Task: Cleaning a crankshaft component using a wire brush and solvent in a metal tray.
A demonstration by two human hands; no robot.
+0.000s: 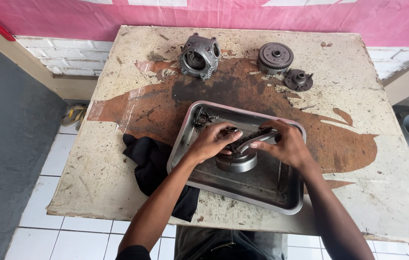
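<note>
left hand [211, 140]: fingers pinching small ring
right hand [286, 144]: fingers grasping curved metal lever [255, 140], probably
round drum [236, 161]: directly beneath both, in tray [272, 192]

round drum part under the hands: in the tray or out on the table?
In. The round metal drum sits on the floor of the steel tray, inside its rim, with the left hand and right hand over it.

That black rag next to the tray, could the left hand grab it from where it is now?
Probably yes. The black rag lies beside the metal tray, just under the left forearm, with nothing over it. But the left hand is busy on the round metal part.
</note>
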